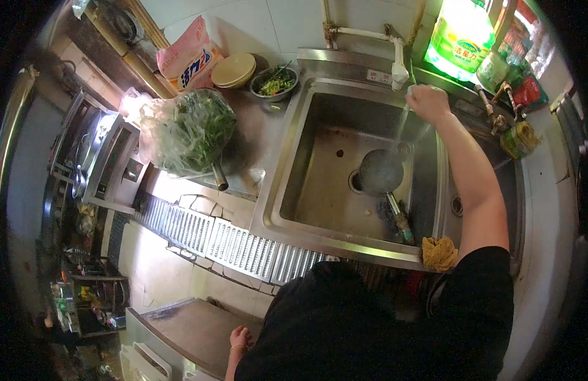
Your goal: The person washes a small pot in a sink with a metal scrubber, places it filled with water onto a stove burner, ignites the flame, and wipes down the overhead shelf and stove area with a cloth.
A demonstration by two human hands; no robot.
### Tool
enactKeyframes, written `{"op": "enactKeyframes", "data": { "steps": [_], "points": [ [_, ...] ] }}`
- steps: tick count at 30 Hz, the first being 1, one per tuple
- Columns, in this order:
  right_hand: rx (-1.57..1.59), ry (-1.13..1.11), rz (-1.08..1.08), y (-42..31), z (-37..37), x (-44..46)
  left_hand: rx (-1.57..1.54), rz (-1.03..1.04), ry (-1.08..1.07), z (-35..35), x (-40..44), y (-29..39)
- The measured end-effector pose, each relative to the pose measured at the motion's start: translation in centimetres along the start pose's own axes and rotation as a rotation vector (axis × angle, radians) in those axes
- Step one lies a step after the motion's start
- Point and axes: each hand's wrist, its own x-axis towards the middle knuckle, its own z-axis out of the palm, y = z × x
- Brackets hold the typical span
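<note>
My right hand (428, 103) is closed in a fist beside the white tap (400, 68), over the far right corner of the steel sink (306, 178). What its fingers hold is too small to make out. A stream of water runs down from just under it into the basin. Below lies a utensil with a round dark head (381, 172) near the drain, its handle ending in green (407, 233) toward the front. Water blurs the head. My left hand (241, 338) hangs low at my side with curled fingers, and no object shows in it.
A yellow-brown sponge (440, 253) sits on the sink's front rim. Bagged leafy greens (195, 130), a bowl of chopped greens (274, 82), stacked plates (234, 70) and a pink packet (191, 56) are left. A green detergent jug (460, 39) stands behind right.
</note>
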Motion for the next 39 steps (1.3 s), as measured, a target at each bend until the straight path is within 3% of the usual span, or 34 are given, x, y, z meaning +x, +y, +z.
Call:
{"op": "enactKeyframes", "data": {
  "steps": [3, 9, 12, 18, 21, 27, 30, 33, 36, 39],
  "points": [
    [-0.046, 0.217, -0.326, -0.2, 0.5, -0.2, -0.007, 0.002, 0.054, 0.2, 0.3, 1.5],
    [-0.068, 0.145, -0.355, 0.0, 1.3, 0.3, -0.094, 0.087, 0.077, 0.5, 1.8, 2.7],
    [-0.087, 0.107, -0.309, -0.2, 1.8, 0.4, -0.166, 0.035, 0.119, 1.3, 0.9, 2.9],
    [-0.113, 0.07, -0.395, -0.2, 2.3, 0.6, -0.045, 0.021, 0.097, 0.9, -1.0, 1.8],
    [-0.195, 0.032, -0.366, -0.2, 1.4, 0.1, -0.073, -0.02, 0.08, 0.7, -0.4, 0.5],
    [-0.065, -0.264, 0.096, -1.2, -1.1, 0.6, -0.066, 0.034, 0.112, 1.1, 0.3, 0.0],
    [-0.088, -0.147, 0.199, -2.1, -1.5, 0.8, -0.067, 0.078, 0.135, 1.7, 0.0, 0.4],
    [-0.252, 0.097, -0.141, 0.2, 0.5, 1.2, -0.094, 0.069, 0.109, 1.1, 1.3, -0.9],
    [-0.317, 0.029, -0.42, 1.6, 0.7, 1.3, -0.114, 0.085, 0.094, 1.1, 1.4, -1.5],
    [-0.317, 0.035, -0.46, 1.9, 1.2, 0.9, -0.097, 0.03, 0.122, 1.3, -0.1, -0.8]
  ]
}}
